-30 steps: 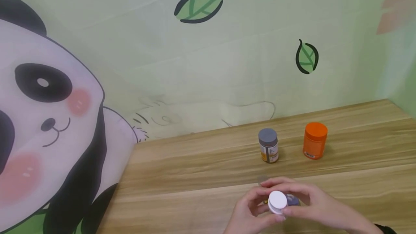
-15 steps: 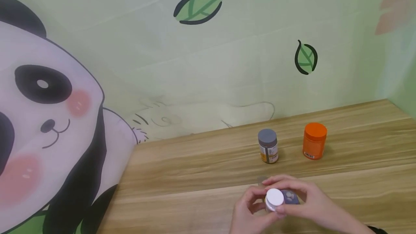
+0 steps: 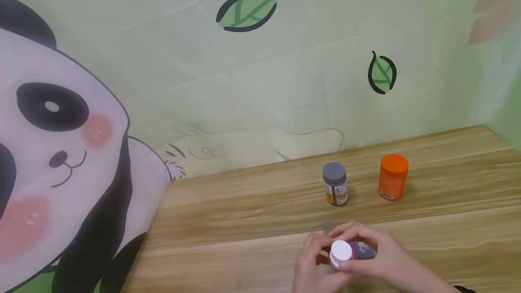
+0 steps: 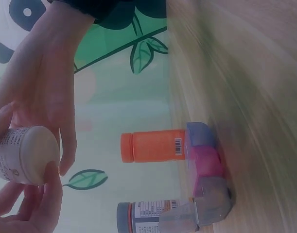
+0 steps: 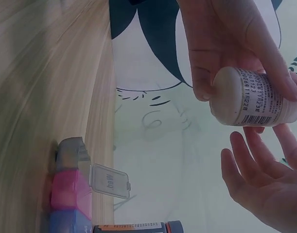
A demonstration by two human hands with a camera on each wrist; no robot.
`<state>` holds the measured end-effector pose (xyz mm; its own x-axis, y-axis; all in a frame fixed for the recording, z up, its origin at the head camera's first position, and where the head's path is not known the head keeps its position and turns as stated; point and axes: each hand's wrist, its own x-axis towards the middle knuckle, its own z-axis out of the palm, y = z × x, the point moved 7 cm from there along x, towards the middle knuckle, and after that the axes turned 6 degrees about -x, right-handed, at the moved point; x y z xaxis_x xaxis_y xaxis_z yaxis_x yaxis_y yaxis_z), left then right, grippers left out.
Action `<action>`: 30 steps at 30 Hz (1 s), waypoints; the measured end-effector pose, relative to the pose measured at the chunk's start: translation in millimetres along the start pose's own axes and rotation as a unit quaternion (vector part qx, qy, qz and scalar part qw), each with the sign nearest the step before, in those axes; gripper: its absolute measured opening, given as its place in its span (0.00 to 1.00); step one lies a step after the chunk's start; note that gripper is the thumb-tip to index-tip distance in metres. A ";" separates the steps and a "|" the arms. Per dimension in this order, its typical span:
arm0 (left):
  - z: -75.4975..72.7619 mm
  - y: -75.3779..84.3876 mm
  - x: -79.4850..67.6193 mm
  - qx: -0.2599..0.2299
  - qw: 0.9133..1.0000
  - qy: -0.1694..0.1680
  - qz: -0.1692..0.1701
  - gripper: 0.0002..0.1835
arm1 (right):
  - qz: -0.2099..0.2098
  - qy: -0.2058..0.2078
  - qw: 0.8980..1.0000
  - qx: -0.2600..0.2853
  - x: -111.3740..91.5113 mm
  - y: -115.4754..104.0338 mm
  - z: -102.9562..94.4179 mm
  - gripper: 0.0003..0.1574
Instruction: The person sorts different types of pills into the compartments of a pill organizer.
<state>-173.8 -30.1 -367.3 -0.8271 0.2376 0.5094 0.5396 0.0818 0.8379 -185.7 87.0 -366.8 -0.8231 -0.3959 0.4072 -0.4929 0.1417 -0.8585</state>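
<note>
A small white bottle with a printed label (image 5: pixel 257 97) is held between both hands, above the table. My left hand (image 3: pixel 315 263) grips its body, fingers curled round the side and base. At the round white cap (image 3: pixel 341 251) my right hand (image 3: pixel 376 250) pinches with thumb and fingers, the thumb on the near edge. Behind and below the hands lies a pill organizer (image 4: pixel 206 165) with blue, pink and grey see-through compartments. Its grey compartment's clear lid (image 5: pixel 111 181) stands open in the right wrist view. The hands partly hide the organizer in the head view.
A grey-capped bottle (image 3: pixel 335 184) stands upright beyond the hands. To its right is an orange jar (image 3: pixel 393 177), also upright. The wooden table (image 3: pixel 244 220) meets a panda-printed backdrop (image 3: pixel 244 80) at its back edge.
Both hands and the white bottle have shifted slightly left. The right thumb and fingers have moved a little around the cap. More of the organizer's pink part shows. The standing bottles have not moved.
</note>
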 end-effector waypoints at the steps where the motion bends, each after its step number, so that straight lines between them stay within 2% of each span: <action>1: 0.4 -0.2 0.1 0.003 1.000 -0.005 0.000 0.19 | 0.001 -0.001 1.000 -0.003 0.1 0.1 0.0 0.19; 3: 1.8 -2.5 0.6 -0.011 0.999 -0.027 -0.019 0.18 | 0.003 -0.003 1.000 -0.008 0.2 0.1 -0.6 0.19; 5: 3.9 -5.7 1.5 -0.045 0.996 -0.066 -0.048 0.18 | -0.004 -0.006 1.000 -0.012 0.2 -0.5 -2.4 0.19; 7: 5.9 -8.2 2.4 -0.082 0.987 -0.111 -0.079 0.19 | -0.004 -0.012 1.000 -0.017 0.0 -0.3 -4.6 0.20; 9: 7.1 -9.4 2.7 -0.111 0.977 -0.149 -0.101 0.21 | -0.022 -0.019 0.999 -0.024 -0.2 -1.3 -6.8 0.21; 11: 6.7 -9.4 3.0 -0.117 0.972 -0.170 -0.112 0.21 | -0.039 -0.028 0.999 -0.025 -0.3 -2.4 -8.0 0.22; 14: 4.6 -8.8 3.0 -0.115 0.971 -0.170 -0.123 0.20 | -0.060 -0.037 0.997 -0.025 -0.5 -4.3 -8.5 0.24; 17: 2.8 -6.7 3.1 -0.104 0.976 -0.152 -0.119 0.20 | -0.050 -0.035 0.998 -0.030 -0.1 -5.0 -8.8 0.24; 25: 2.4 -1.3 2.4 -0.075 0.986 -0.131 -0.075 0.19 | -0.010 -0.027 0.999 -0.030 0.5 -5.5 -8.2 0.20; 30: 2.0 -0.8 2.3 -0.057 0.988 -0.126 -0.063 0.19 | -0.017 -0.013 0.999 -0.047 -0.1 -6.9 -8.9 0.20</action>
<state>-175.8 -27.7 -367.2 -0.8132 0.4676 0.3464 0.4019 0.0207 0.9155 -184.7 94.1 -358.1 -0.7976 -0.4262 0.4267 -0.5466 0.2117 -0.8102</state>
